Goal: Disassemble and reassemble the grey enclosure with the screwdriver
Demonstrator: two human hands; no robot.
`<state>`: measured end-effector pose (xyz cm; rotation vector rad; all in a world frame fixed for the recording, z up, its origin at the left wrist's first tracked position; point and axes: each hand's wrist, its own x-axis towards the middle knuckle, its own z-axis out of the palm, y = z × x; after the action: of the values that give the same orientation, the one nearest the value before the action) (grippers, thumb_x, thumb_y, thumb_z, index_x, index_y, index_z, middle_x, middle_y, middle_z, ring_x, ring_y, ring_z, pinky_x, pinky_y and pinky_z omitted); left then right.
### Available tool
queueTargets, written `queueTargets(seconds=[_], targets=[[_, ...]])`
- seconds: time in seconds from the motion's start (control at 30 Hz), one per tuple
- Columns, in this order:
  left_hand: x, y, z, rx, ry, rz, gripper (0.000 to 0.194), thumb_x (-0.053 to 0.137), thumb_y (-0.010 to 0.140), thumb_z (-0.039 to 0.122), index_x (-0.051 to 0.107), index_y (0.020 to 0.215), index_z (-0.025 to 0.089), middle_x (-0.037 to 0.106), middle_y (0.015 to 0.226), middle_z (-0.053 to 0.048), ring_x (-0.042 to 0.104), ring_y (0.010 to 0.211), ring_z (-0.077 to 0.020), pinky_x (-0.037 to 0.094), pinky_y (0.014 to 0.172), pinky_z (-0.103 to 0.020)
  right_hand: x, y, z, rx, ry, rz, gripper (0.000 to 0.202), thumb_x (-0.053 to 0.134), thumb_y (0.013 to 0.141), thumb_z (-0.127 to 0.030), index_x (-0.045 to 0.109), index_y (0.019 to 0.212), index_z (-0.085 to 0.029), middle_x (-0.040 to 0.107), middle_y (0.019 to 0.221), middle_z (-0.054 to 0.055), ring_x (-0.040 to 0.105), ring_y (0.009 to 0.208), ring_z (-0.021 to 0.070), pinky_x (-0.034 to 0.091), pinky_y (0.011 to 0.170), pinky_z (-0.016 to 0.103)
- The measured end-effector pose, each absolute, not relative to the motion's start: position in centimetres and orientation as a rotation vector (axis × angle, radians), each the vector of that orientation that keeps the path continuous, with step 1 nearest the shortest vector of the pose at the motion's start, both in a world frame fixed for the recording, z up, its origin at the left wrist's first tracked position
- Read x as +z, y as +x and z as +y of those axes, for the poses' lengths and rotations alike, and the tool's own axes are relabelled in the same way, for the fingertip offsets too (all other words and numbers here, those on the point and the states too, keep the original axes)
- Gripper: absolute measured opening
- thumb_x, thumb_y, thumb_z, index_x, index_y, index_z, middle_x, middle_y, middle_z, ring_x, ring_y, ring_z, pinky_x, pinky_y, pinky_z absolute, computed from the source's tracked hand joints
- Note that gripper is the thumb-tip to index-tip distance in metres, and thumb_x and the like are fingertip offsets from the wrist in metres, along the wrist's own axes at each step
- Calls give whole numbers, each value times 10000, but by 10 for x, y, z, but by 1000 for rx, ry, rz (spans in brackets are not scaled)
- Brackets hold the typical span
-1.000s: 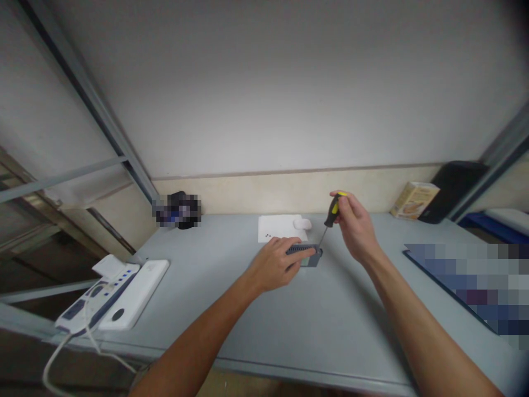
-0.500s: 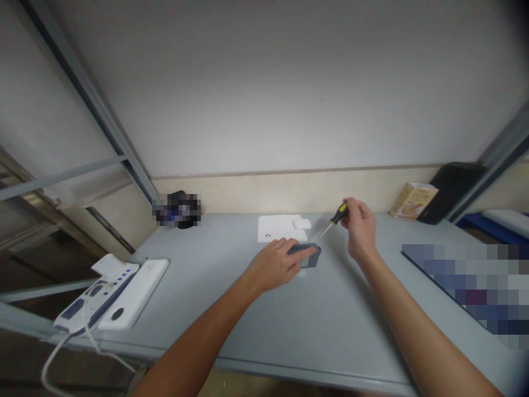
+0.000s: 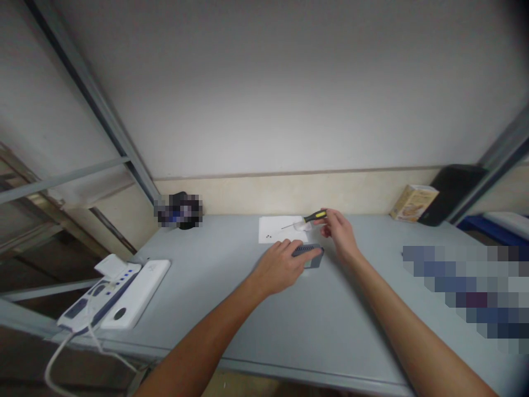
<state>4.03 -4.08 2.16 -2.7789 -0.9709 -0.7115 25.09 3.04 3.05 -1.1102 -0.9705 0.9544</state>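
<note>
My left hand (image 3: 283,264) is wrapped over a small dark grey box with a slotted vent (image 3: 316,256), which stands on the table; its index finger lies along the top edge. Most of the box's left side is hidden by the fingers. Between the fingers of my right hand (image 3: 338,231) is a black and yellow screwdriver (image 3: 316,215), its thin shaft pointing left over a white sheet of paper (image 3: 270,225). The tip is apart from the box. Several tiny dark screws (image 3: 268,236) lie at the paper's lower left.
A white rounded object (image 3: 303,225) rests on the paper's right side. At the left stand a white power strip (image 3: 97,295) with a cable and a long white power bank-like block (image 3: 138,295). A yellow carton (image 3: 413,202) and a black case (image 3: 452,196) lean at the back right.
My right hand has moved left, swinging the screwdriver from a steep tilt at the box to nearly level above the paper. My left hand still holds the box.
</note>
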Motion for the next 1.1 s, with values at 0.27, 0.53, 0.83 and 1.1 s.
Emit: queueTargets(seconds=[0.27, 0.53, 0.83, 1.1], targets=[[22, 3, -18, -1698, -2449, -1160, 355, 374, 1089, 274, 642, 1313, 214, 635, 1210, -108, 593, 1152, -220, 485, 1032, -391, 23, 247, 31, 966, -1216, -1161, 559, 640, 797, -726, 638, 1017, -212, 772, 743, 43, 549, 512, 137, 414, 503, 263], [9, -24, 14, -1551, -2302, -1423, 232, 489, 1026, 188, 706, 1106, 206, 651, 1019, -65, 611, 1014, -211, 499, 965, -371, 21, 241, 28, 1054, -1173, -1259, 543, 623, 818, -708, 620, 1067, -226, 793, 814, 49, 592, 541, 159, 424, 523, 277], [-10, -27, 23, -1089, -2512, -1490, 211, 627, 944, 170, 750, 1107, 225, 650, 1076, -73, 605, 1065, -240, 516, 982, -408, 15, 238, 29, 1091, -1179, -1281, 531, 626, 829, -685, 624, 1097, -227, 793, 828, 51, 571, 531, 154, 409, 533, 277], [-9, -28, 23, -1059, -2566, -1503, 195, 663, 977, 309, 758, 1130, 235, 656, 1079, -71, 599, 1073, -242, 505, 981, -416, 24, 242, 25, 1129, -1138, -1221, 543, 639, 825, -694, 630, 1099, -225, 798, 836, 51, 575, 546, 146, 423, 541, 266]])
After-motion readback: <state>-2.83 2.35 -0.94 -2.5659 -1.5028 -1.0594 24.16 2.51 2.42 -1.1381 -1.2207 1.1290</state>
